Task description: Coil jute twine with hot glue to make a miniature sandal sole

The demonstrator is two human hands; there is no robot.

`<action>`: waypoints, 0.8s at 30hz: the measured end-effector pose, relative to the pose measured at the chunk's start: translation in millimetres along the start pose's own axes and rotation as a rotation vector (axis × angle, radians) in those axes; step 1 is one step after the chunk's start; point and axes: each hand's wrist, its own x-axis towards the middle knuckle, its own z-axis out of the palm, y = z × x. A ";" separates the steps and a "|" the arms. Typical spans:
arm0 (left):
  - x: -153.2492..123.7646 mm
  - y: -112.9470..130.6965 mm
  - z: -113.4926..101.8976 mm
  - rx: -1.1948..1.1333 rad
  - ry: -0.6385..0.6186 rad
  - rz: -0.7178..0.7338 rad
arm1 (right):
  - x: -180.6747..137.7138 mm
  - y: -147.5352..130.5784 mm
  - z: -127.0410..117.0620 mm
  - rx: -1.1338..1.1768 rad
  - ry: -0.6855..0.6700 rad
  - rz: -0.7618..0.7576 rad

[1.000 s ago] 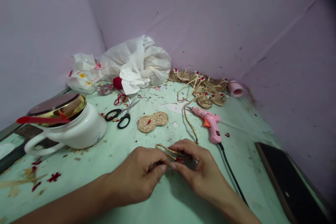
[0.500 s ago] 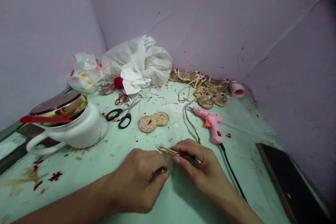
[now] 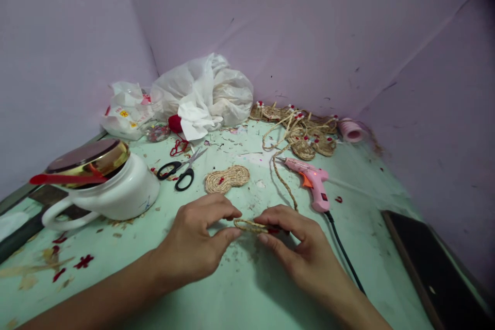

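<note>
My right hand (image 3: 297, 240) pinches a braided straw cord (image 3: 251, 226) bent into a narrow loop, and something dark red shows beneath its fingers. The cord's tail runs back from that hand toward the pile at the wall. At the loop's left end is my left hand (image 3: 203, 234), thumb and forefinger apart on either side of it; whether they touch it I cannot tell. Beyond the hands lies a flat coiled straw piece (image 3: 227, 179), shaped like a figure eight, with a small red mark. A pink glue gun (image 3: 313, 180) rests on its side to the right.
Black-handled scissors (image 3: 181, 169) lie left of the coiled piece. A white lidded mug (image 3: 116, 193) carries a red stick. White plastic bags (image 3: 204, 93), straw pieces with red and white pins (image 3: 305, 136) and a pink roll (image 3: 350, 130) line the wall. A phone-like dark slab (image 3: 429, 268) lies right.
My left hand has risen slightly and its thumb and forefinger have spread around the loop's end. The right hand keeps its pinch nearly in place.
</note>
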 end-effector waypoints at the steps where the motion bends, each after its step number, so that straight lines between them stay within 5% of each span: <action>1: -0.4 -0.1 0.3 -0.002 0.008 0.016 | -0.2 -0.1 0.2 -0.001 -0.005 -0.002; 24: -1.2 0.4 0.4 0.021 0.016 -0.018 | 0.3 -3.5 -7.9 -0.028 -0.020 0.031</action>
